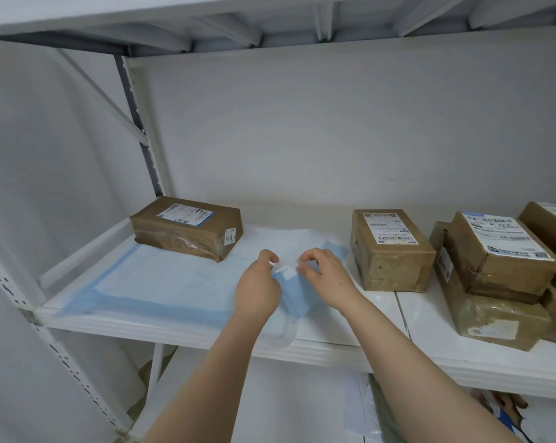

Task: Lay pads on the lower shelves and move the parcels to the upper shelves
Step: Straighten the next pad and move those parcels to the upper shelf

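Note:
A blue pad (149,282) lies spread over the left part of the white shelf (206,334). A brown parcel (187,227) sits on its far left corner. A second, folded blue pad (294,302) is in front of me at the shelf's front edge, partly hanging over it. My left hand (259,286) pinches its upper left edge. My right hand (326,276) pinches its upper right edge, the two close together. Another brown parcel (390,249) stands just right of my hands on the bare shelf.
Several more brown parcels (497,273) are stacked at the far right of the shelf. The underside of an upper shelf (270,33) runs across the top. A slotted upright post (142,129) stands at the back left. White bags lie on a lower level (382,417).

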